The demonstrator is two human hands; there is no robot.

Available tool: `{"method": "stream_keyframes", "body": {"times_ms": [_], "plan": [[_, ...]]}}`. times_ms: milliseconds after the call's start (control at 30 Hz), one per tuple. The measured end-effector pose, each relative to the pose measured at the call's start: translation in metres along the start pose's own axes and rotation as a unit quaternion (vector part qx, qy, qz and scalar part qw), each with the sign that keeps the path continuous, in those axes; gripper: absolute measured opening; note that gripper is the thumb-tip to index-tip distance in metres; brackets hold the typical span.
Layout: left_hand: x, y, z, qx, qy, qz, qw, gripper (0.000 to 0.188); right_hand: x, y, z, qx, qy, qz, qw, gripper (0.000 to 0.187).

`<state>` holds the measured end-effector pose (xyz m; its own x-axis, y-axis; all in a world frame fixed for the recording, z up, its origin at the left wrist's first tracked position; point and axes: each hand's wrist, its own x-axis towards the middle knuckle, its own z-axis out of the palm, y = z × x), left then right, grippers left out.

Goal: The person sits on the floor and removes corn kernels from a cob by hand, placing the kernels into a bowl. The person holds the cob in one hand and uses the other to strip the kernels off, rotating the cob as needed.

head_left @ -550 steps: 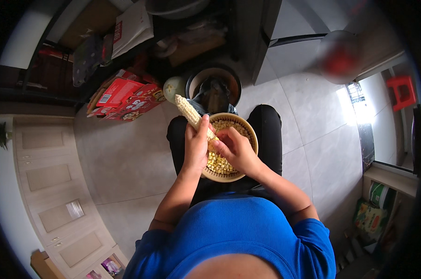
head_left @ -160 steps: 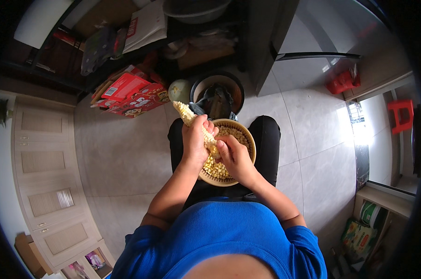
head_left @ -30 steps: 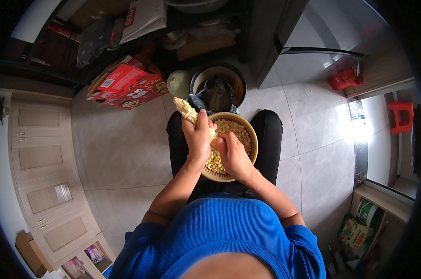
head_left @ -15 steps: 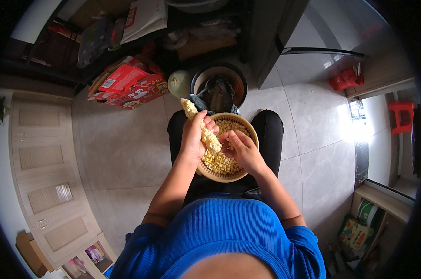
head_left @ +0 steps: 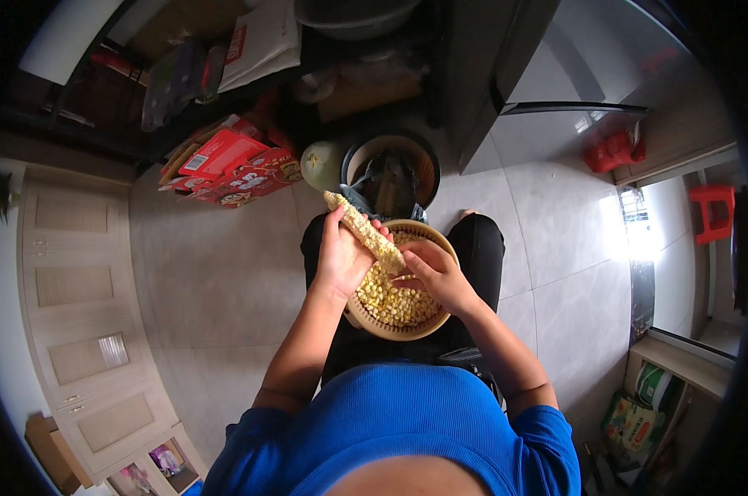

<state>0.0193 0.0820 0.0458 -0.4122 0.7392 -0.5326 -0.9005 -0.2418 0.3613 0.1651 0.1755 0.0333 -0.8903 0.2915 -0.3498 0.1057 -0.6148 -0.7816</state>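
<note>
A pale, mostly stripped corn cob lies slanted across the palm of my left hand, whose thumb and fingers close round it. Its near end reaches the thumb and fingertips of my right hand, which are bent against it. Both hands are over a round tan basket resting between my legs. Loose yellow-white corn kernels fill much of the basket. Some of my right fingertips are hidden behind the cob and hand.
Just beyond the basket stands a dark round bin with a black bag, beside a pale green melon. Red cardboard boxes sit at the far left, under a dark shelf. Cabinets line the left wall; a red stool stands far right.
The cob has tilted to a flatter slant, and my left palm has turned more upward beneath it. My right fingers have moved from above the kernels to the cob's near end.
</note>
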Motion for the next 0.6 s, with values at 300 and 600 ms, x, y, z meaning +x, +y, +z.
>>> {"method": "stream_keyframes", "body": {"times_ms": [300, 600], "plan": [[0.047, 0.059, -0.023, 0.279, -0.006, 0.039, 0.959, 0.038, 0.061, -0.046, -0.036, -0.039, 0.117, -0.017, 0.992, 0.02], [0.2, 0.075, -0.109, 0.86, 0.037, 0.068, 0.504, 0.035, 0.187, -0.031, -0.114, -0.471, 0.073, 0.198, 0.857, 0.026]]}}
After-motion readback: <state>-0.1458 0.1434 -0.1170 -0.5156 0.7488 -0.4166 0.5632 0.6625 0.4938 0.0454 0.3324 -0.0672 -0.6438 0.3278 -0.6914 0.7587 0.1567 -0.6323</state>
